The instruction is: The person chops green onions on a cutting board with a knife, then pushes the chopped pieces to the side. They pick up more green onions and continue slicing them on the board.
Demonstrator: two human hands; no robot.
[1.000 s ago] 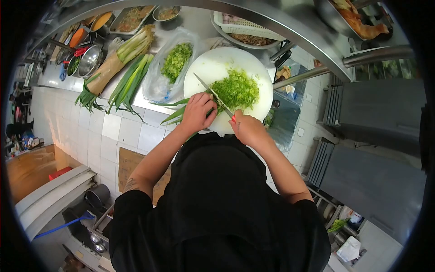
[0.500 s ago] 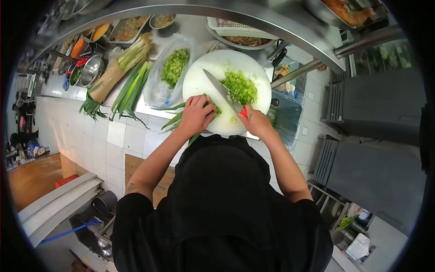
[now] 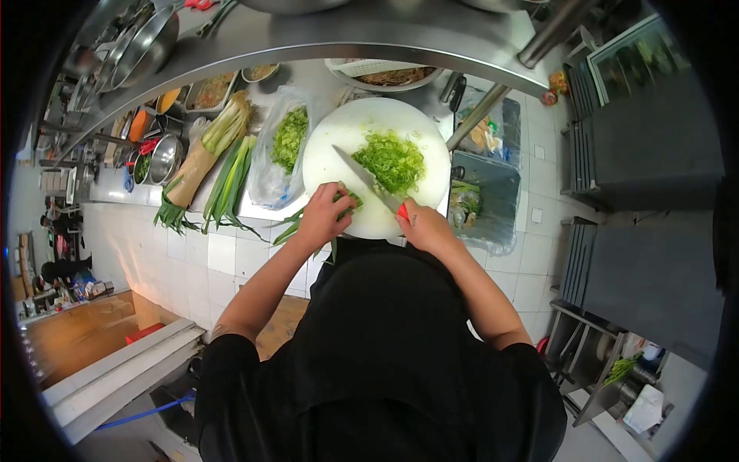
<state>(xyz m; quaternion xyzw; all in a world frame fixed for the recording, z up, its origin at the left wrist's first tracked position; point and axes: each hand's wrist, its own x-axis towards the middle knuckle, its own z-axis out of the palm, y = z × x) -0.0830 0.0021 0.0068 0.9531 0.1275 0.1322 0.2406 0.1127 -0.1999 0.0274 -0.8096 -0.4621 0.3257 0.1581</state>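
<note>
On the round white cutting board [image 3: 327, 135] lies a pile of sliced green onion [image 3: 391, 162]. My right hand [image 3: 426, 227] is wrapped round the red handle of a knife [image 3: 356, 168], whose blade points up and left across the board, beside the pile. At the board's lower left, my left hand [image 3: 323, 217] presses its curled fingers on a bunch of green onion stalks [image 3: 288, 228], with leaves hanging past the board's edge. A clear plastic bag [image 3: 265, 185] of chopped green onion stands left of the board.
Whole leeks [image 3: 229, 183] and a paper-wrapped bundle [image 3: 192, 163] lie further left, near metal bowls [image 3: 165, 159]. A steel shelf [image 3: 308, 42] crosses above the counter. Plastic bins [image 3: 493, 192] stand at the right, with grey cabinets [image 3: 654, 162] beyond.
The view has shifted, showing more of the shelf and right-hand bin. The knife blade has moved slightly away from the sliced pile. Both hands keep their holds.
</note>
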